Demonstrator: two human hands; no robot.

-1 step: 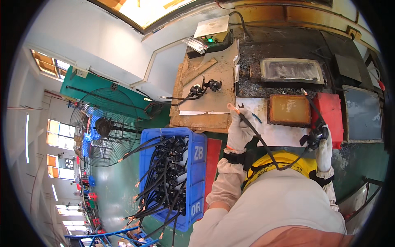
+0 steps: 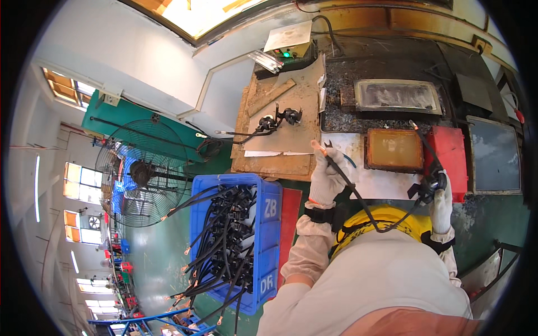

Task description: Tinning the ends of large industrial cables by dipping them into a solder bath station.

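Note:
My left hand (image 2: 327, 178), in a white glove, is closed around one end of a black cable (image 2: 363, 204), with a copper lug (image 2: 318, 147) sticking out above the fingers. Beside those fingers shows a tool with dark jaws and a blue handle (image 2: 349, 161), likely pliers; whether the hand grips it I cannot tell. The cable sags before my yellow-and-black waist and rises to a black clamp-like part (image 2: 430, 187). My right hand (image 2: 443, 204), also gloved, is closed on that part. A second, short cable (image 2: 427, 144) runs up from it to a metal-tipped end.
Left of me, a blue crate (image 2: 268, 241) holds several similar cable assemblies. Two black parts (image 2: 280, 119) with cables lie on the cardboard-topped bench (image 2: 305, 159). Ahead are an amber block in a tray (image 2: 394, 149), a framed rectangular pan (image 2: 398, 96) and a red box (image 2: 450, 162). A fan (image 2: 141, 173) stands far left.

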